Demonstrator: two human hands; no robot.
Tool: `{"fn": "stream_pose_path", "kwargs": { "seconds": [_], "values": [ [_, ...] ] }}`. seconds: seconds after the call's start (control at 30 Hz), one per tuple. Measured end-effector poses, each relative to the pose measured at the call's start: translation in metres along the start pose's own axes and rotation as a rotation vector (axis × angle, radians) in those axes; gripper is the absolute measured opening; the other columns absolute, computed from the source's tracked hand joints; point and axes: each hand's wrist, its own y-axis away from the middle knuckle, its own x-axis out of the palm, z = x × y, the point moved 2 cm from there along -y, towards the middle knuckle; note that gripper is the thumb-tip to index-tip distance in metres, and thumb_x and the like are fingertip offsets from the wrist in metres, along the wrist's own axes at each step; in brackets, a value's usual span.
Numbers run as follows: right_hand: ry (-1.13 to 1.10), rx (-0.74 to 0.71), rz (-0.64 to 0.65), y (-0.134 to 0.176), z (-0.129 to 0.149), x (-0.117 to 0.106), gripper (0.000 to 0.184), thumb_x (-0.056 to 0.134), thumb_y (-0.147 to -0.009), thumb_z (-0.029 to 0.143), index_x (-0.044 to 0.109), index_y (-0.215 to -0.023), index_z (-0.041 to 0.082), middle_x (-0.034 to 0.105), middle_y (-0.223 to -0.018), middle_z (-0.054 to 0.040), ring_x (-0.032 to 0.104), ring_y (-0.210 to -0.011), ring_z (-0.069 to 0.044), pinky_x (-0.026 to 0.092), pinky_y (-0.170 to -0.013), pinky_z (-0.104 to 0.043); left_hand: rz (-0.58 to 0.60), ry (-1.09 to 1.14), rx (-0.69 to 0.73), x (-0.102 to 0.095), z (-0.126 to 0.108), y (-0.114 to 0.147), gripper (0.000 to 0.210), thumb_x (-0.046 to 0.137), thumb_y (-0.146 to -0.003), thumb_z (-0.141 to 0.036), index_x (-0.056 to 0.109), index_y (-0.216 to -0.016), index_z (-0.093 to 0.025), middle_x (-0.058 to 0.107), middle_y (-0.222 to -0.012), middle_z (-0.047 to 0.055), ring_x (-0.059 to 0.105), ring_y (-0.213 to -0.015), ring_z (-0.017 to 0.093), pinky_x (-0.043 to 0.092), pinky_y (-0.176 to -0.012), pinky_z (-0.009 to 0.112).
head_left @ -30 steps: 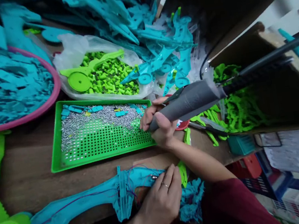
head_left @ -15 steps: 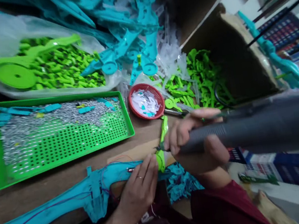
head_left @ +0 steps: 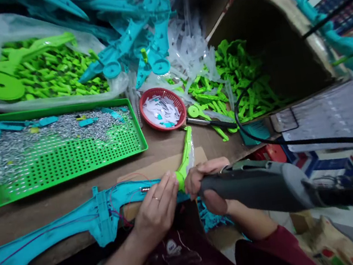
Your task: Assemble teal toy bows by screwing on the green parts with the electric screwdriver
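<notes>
Teal moulded plastic formed the long curved toy shell (head_left: pixel 76 218) that lay along the desk's near edge, thin red and purple wires trailing across its ribbed middle. The left hand (head_left: pixel 157 210) pressed flat-fingered on the shell's right end, beside a lime-green plastic lever (head_left: pixel 185 157) seated there. The right hand (head_left: pixel 204 186) was wrapped tightly around a grey powered screwdriver (head_left: pixel 257 184), its tip hidden between the two hands.

Hazards, as judged:
- The driver tip could slip off its fastener and gouge the shell or strike the left fingers, which lay just beside it.
- The loose wires could be pinched under the lever.
- The black cable (head_left: pixel 297 143) hanging off the desk's right edge could drag the tool sideways.
</notes>
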Motion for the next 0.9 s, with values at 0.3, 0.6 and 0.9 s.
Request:
{"fn": "stream_pose_path", "kwargs": {
  "seconds": [0.3, 0.6, 0.9],
  "values": [
    [-0.245, 0.12, 0.291, -0.011, -0.004, -0.013, 0.033, 0.069, -0.086, 0.045, 0.059, -0.114, 0.03, 0.053, -0.055, 0.0079, 0.052, -0.041, -0.012, 0.049, -0.045, -0.026, 0.041, -0.053, -0.07, 0.001, -0.011, -0.005, 0.036, 0.043, -0.097, -0.008, 0.061, -0.127, 0.0, 0.066, -0.132, 0.017, 0.059, -0.127, 0.028, 0.053, -0.098, 0.04],
    [0.031, 0.021, -0.065, -0.051, 0.018, -0.019, 0.033, 0.072, -0.083, 0.042, 0.062, -0.108, 0.023, 0.058, -0.068, 0.0029, 0.055, -0.048, -0.014, 0.05, -0.047, -0.031, 0.341, -0.039, 0.067, -0.119, 0.069, 0.003, 0.05, 0.037, -0.094, 0.0, 0.056, -0.137, -0.017, 0.051, -0.151, 0.012, 0.044, -0.142, 0.028, 0.049, -0.105, 0.048],
    [1.21, -0.384, 0.238, 0.076, -0.004, 0.096, 0.035, 0.065, -0.09, 0.04, 0.065, -0.112, 0.013, 0.067, -0.08, -0.01, 0.06, -0.066, -0.021, 0.046, -0.052, -0.032, 0.519, -0.084, 0.247, -0.098, 0.121, 0.011, 0.019, 0.053, -0.094, -0.007, 0.068, -0.102, -0.016, 0.072, -0.109, 0.01, 0.068, -0.096, 0.021, 0.053, -0.078, 0.032]
  ]
}}
